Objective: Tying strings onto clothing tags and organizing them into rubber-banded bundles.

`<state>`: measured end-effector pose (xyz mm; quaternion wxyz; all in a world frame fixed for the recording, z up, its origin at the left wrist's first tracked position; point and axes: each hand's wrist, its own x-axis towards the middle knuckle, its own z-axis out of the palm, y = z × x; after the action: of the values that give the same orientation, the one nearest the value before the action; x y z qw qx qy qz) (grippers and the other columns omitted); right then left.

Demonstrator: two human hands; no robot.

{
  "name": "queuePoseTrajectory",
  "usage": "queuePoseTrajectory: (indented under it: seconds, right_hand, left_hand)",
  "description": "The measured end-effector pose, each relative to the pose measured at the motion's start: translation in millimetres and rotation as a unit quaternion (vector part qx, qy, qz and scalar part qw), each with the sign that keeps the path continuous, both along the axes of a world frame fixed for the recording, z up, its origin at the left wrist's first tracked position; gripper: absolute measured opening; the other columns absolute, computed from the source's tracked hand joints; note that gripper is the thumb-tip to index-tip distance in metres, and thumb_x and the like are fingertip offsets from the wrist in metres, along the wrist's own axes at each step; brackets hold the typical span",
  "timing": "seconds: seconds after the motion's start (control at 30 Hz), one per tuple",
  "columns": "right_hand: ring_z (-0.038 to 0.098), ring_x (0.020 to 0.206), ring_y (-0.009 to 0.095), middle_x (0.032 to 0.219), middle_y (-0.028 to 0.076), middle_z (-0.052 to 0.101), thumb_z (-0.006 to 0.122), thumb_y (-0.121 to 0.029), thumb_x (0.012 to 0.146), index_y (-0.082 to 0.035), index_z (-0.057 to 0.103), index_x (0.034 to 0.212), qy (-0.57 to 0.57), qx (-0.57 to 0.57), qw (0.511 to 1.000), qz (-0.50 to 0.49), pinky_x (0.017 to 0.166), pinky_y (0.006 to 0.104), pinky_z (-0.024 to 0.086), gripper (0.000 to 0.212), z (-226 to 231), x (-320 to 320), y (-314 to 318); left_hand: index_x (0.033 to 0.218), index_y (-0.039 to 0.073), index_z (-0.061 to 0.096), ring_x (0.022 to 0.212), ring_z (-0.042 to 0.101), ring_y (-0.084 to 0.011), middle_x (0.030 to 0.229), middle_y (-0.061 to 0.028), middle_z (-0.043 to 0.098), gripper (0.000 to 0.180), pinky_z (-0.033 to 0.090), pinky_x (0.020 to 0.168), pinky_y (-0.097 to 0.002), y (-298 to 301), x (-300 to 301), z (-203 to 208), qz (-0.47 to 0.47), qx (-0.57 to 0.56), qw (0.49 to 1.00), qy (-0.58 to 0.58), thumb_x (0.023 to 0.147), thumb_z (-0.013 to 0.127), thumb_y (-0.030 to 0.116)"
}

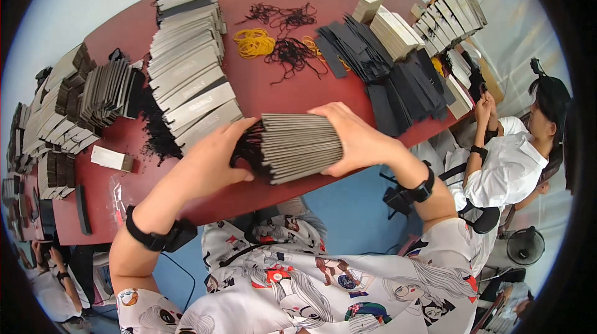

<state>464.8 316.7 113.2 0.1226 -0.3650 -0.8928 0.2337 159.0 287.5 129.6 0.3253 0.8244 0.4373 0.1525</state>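
A thick stack of grey card tags (pixel 301 147) is held over the front edge of the table, its layered edges facing up. My right hand (pixel 357 138) grips its right end, with thumb and fingers on opposite sides. Black cords (pixel 249 144) bunch at the stack's left end. My left hand (pixel 214 153) curves around these cords, fingers on the far side and thumb on the near side; its inner grip is partly hidden. Just beyond lies a long row of overlapping grey tags (pixel 193 79), with black cords (pixel 155 125) along its left side.
Yellow rubber bands (pixel 254 43) and loose black cords (pixel 292 57) lie mid-table. Black card strips (pixel 404 94) spread at right, beside pale stacks (pixel 395 32). More bundles (pixel 109 88) and a small white box (pixel 112 158) are at left. A person (pixel 510 147) sits at right.
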Motion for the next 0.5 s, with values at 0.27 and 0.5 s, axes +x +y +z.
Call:
queuePoseTrajectory:
  seconds: [0.27, 0.5]
  right_hand:
    - [0.037, 0.131, 0.043, 0.139, 0.026, 0.037, 0.088, -0.038, 0.061, 0.003, 0.018, 0.152, -0.017, 0.031, 0.999, -0.001, 0.112, 0.0487, 0.031, 0.122, -35.3, -6.9, -3.5]
    - [0.04, 0.129, 0.041, 0.138, 0.024, 0.042, 0.089, -0.034, 0.058, -0.002, 0.02, 0.154, -0.005, 0.042, 0.999, -0.008, 0.111, 0.0468, 0.03, 0.122, -28.8, 1.1, -1.1]
  left_hand:
    - [0.146, 0.003, 0.038, 0.135, 0.037, -0.043, 0.147, -0.0216, 0.038, 0.096, 0.032, 0.113, -0.0499, -79.4, -1.7, -0.9, 0.111, 0.103, 0.984, 0.094, 0.064, 0.087, 0.017]
    - [0.14, 0.004, 0.05, 0.122, 0.051, -0.0208, 0.141, -0.0099, 0.052, 0.061, 0.039, 0.103, -0.0332, -35.7, -89.7, 59.5, 0.17, 0.223, 0.958, 0.064, 0.083, 0.072, 0.014]
